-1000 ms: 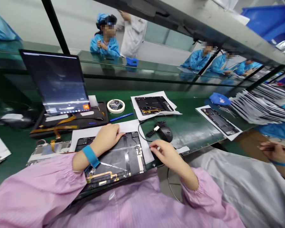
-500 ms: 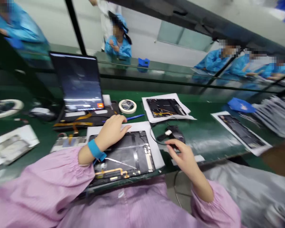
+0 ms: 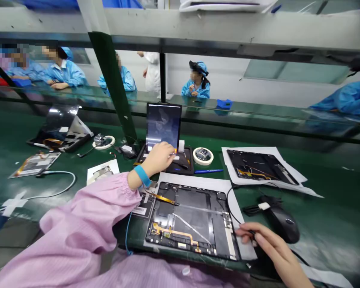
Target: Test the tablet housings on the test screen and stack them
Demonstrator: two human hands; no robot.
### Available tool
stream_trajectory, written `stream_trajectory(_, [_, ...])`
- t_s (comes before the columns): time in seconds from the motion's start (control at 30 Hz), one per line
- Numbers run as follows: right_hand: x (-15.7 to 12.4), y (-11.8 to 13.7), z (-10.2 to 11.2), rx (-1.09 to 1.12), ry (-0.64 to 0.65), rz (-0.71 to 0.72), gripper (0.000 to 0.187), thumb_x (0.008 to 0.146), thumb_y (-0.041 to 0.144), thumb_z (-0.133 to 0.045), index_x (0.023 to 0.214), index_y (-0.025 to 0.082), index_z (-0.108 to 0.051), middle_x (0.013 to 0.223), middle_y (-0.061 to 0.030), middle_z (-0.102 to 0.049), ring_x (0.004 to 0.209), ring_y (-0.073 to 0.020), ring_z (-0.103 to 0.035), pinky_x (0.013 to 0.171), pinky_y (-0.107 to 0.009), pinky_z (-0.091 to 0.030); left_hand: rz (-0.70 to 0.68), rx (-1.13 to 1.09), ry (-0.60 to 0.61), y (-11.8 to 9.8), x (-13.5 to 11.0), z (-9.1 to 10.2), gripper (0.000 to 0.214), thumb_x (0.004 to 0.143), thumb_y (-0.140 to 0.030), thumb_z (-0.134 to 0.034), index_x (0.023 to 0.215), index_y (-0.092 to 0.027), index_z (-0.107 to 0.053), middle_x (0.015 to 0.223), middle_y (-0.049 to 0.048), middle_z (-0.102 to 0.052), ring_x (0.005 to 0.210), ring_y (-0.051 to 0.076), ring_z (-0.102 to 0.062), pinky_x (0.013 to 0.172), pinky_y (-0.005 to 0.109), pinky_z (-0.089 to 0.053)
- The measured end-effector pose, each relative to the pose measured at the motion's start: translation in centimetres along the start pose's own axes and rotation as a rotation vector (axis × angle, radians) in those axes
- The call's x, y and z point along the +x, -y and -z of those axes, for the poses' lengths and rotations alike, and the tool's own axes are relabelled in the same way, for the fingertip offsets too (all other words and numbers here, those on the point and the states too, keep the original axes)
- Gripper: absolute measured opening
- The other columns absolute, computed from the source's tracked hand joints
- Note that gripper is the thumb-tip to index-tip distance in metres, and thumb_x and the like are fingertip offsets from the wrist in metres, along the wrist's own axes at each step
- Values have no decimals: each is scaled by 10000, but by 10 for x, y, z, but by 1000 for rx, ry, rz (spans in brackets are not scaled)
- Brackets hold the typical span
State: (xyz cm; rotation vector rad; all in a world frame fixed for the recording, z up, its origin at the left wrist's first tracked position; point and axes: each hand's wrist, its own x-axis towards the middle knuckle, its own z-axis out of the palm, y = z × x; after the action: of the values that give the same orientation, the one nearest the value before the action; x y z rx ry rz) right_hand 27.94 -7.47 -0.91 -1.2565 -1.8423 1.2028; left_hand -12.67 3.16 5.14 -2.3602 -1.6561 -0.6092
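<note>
My left hand (image 3: 159, 159), with a blue wrist strap, reaches to the lower right corner of an upright lit screen (image 3: 163, 124). Its fingers are stretched forward, with nothing visible in them. A black cable end (image 3: 252, 235) is pinched in my right hand (image 3: 270, 244), beside the right edge of an open tablet housing (image 3: 195, 220). That housing lies on white paper and shows orange flex cables and a dark interior. Just right of it rests a black computer mouse (image 3: 283, 224) with its cable bundled.
A blue pen (image 3: 209, 171) and a tape roll (image 3: 203, 163) lie behind the housing. Another opened housing (image 3: 259, 166) sits on paper at right. Loose parts and a white cable (image 3: 66, 186) are at left. A green post (image 3: 112, 84) rises behind; people sit across the bench.
The view has swung left. My left hand has moved from above the housing to the screen's lower corner. My right hand has come to the housing's right edge with the cable.
</note>
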Motion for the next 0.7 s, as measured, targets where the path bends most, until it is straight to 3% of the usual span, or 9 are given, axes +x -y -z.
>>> stream_trajectory(0.07, [-1,-2,-1,44,-25,-21,384,906,463,-441,1039,209,-696,991,-128,-725,852,-253,-684,802,-377,-548,-87,35,92,-9,3,-9,222,899,-261,-461,886,-165,-660,927,101,-673,986,261,-553,828,405,-429])
stream_trajectory(0.17, [-2,-8,0,113,-17,-20,386,906,447,-430,1044,203,-695,976,-124,-726,833,-257,-681,805,-397,-542,-105,39,128,-12,3,-19,250,912,-278,-449,872,-162,-666,913,112,-676,992,267,-551,823,412,-425])
stream_trajectory(0.4, [-2,-6,-2,126,8,-31,366,915,424,-416,978,176,-677,886,-115,-722,785,-242,-673,770,-399,-532,-10,56,13,-7,-10,-47,330,931,-282,-388,1163,-148,-581,1255,145,-597,1216,299,-469,933,447,-410])
stream_trajectory(0.5, [-1,-2,-3,117,13,-14,349,922,414,-420,961,167,-663,874,-108,-714,770,-221,-663,751,-368,-526,-6,76,-1,-5,-13,-54,382,926,-291,-374,1223,-119,-540,1274,175,-580,1247,309,-454,952,454,-403])
stream_trajectory(0.6, [2,1,-5,71,13,13,317,934,392,-419,973,164,-636,791,-74,-692,710,-187,-635,676,-315,-506,-2,83,8,-5,-11,-50,409,915,-291,-359,1238,-99,-523,1271,194,-577,1259,319,-450,972,465,-393])
stream_trajectory(0.7, [2,7,-13,-100,-34,58,286,931,366,-428,1017,163,-611,620,-4,-605,575,-144,-553,569,-262,-441,4,67,27,-13,-11,-29,442,903,-286,-336,1262,-80,-491,1304,187,-554,1290,312,-423,1015,468,-373])
